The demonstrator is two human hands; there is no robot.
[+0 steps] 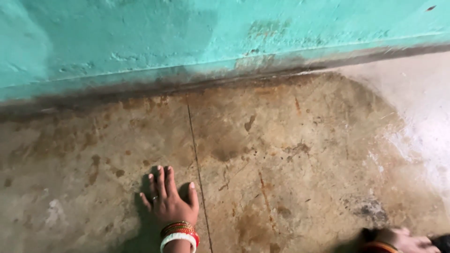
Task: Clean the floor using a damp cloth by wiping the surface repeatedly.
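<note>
The left hand [168,200] lies flat on the stained concrete floor [290,178], palm down, just left of the thin dark crack [197,159] that runs down the floor from the wall. Its fingers [161,180] are stretched out and lightly spread, pointing up toward the wall, with the thumb held out to the side almost at the crack. It holds nothing. A ring shows on one finger, and red, gold and white bangles [180,233] sit on the wrist at the bottom edge of the view.

Above the crack's upper end stands the turquoise wall [140,42], its paint worn and its foot darkened with grime where it meets the floor. Right of the crack the floor is brown and blotched, and far to the right of it a pale, whitish patch [417,103] spreads.

The right hand [403,241] is well right of the crack, in the bottom corner, mostly cut off by the edge. A dark thing [441,242] touches it, but whether its fingers close on it I cannot tell.
</note>
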